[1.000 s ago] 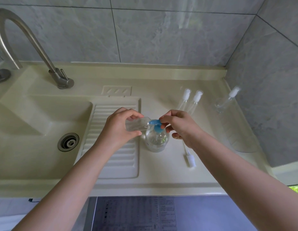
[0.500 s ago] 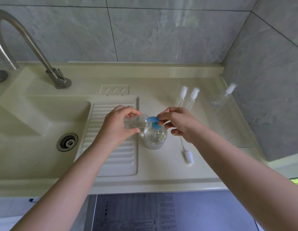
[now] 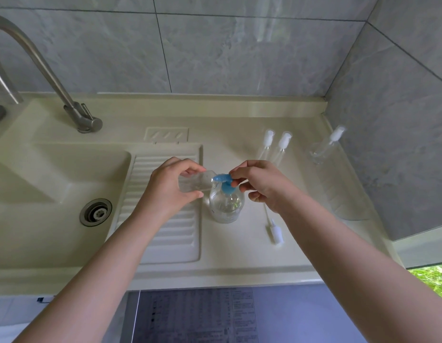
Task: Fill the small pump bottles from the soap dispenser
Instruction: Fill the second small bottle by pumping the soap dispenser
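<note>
Left hand (image 3: 169,186) wrapped around a small clear bottle (image 3: 195,184), tipped on its side with the open mouth touching the spout of the blue pump head (image 3: 222,179); grip clamped on the bottle body, fingers over the top, thumb beneath. Right hand (image 3: 260,185) pinching the rear of that pump head between thumb and fingertips, grip closed on it. Soap dispenser (image 3: 226,206) upright on the cream table (image 3: 239,253), just right of the ribbed drainboard (image 3: 165,231). Probably light, thin-walled plastic for the small bottle: easily squeezed, likely slick once soapy, so best held mid-body with gentle pressure. Dispenser heavier and steadier, round and smooth; best pressed straight down on the pump top to avoid tipping. Loose pump insert (image 3: 274,231) lying flat right of the dispenser; two capped tubes (image 3: 276,144) and another small bottle (image 3: 325,147) farther back.
</note>
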The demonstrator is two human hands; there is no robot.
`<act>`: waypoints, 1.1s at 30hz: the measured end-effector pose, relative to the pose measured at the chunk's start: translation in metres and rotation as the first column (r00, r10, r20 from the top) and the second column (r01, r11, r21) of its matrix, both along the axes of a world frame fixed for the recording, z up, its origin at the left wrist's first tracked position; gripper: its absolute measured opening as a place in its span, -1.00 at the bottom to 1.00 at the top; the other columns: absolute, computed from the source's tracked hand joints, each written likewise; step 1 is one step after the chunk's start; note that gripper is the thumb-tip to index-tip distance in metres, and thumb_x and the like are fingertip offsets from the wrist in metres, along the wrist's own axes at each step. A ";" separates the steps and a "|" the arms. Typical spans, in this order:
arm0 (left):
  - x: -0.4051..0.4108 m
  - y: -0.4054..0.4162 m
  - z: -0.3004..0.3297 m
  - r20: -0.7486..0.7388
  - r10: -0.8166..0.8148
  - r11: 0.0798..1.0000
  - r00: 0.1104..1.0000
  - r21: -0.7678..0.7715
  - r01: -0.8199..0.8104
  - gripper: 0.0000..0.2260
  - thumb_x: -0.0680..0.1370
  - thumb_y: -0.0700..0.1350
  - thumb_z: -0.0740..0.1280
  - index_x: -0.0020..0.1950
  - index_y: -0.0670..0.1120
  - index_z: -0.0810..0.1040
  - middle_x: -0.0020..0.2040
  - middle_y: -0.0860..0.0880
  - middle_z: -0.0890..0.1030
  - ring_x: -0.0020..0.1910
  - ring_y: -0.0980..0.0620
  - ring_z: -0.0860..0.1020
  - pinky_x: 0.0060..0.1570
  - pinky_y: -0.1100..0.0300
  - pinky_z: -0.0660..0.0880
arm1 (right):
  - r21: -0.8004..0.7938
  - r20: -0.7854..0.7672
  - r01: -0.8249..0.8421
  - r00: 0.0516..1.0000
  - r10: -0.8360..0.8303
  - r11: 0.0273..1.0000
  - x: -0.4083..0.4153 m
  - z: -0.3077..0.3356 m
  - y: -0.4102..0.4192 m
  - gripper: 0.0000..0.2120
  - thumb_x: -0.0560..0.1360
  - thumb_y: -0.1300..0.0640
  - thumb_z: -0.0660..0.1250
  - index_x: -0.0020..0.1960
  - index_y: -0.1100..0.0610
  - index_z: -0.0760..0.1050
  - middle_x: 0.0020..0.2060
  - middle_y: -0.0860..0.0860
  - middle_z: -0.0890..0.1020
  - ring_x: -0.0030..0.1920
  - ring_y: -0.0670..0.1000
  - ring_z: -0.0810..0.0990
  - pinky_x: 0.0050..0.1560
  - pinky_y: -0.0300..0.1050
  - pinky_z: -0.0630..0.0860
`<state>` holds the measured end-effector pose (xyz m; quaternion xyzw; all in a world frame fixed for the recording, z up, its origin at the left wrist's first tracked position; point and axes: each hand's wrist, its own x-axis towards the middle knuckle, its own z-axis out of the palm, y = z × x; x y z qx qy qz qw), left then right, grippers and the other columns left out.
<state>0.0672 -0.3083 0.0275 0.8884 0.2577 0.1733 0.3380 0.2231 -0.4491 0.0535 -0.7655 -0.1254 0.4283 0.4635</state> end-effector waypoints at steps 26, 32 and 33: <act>0.000 -0.003 0.002 0.013 0.012 1.000 1.000 0.009 -0.012 -0.57 0.26 -0.24 0.63 0.07 0.01 0.66 0.00 0.04 0.57 -0.02 0.19 0.56 -0.01 0.58 0.31 | 0.017 -0.001 0.032 1.000 -0.032 0.999 -0.003 -0.003 0.002 -0.97 0.51 0.23 0.34 -0.07 0.13 0.55 -0.37 0.00 0.64 -0.37 -0.03 0.40 -0.44 -0.23 0.19; 0.001 -0.003 -0.001 0.002 0.018 1.000 1.000 0.019 -0.018 -0.57 0.25 -0.23 0.64 0.06 0.01 0.66 -0.01 0.05 0.58 -0.02 0.14 0.57 -0.01 0.58 0.31 | 0.038 0.039 0.041 0.998 -0.043 0.998 -0.007 -0.010 0.003 -0.92 0.52 0.24 0.31 -0.14 0.12 0.51 -0.37 -0.01 0.60 -0.42 -0.04 0.42 -0.48 -0.26 0.21; 0.001 -0.003 -0.001 0.001 0.018 1.000 1.000 0.018 -0.018 -0.57 0.25 -0.23 0.64 0.06 0.01 0.66 -0.01 0.05 0.58 -0.02 0.14 0.57 -0.01 0.59 0.30 | 0.031 0.027 0.040 0.999 -0.041 0.999 -0.006 -0.008 0.003 -0.92 0.52 0.24 0.32 -0.15 0.12 0.51 -0.38 -0.01 0.61 -0.40 -0.03 0.41 -0.47 -0.26 0.21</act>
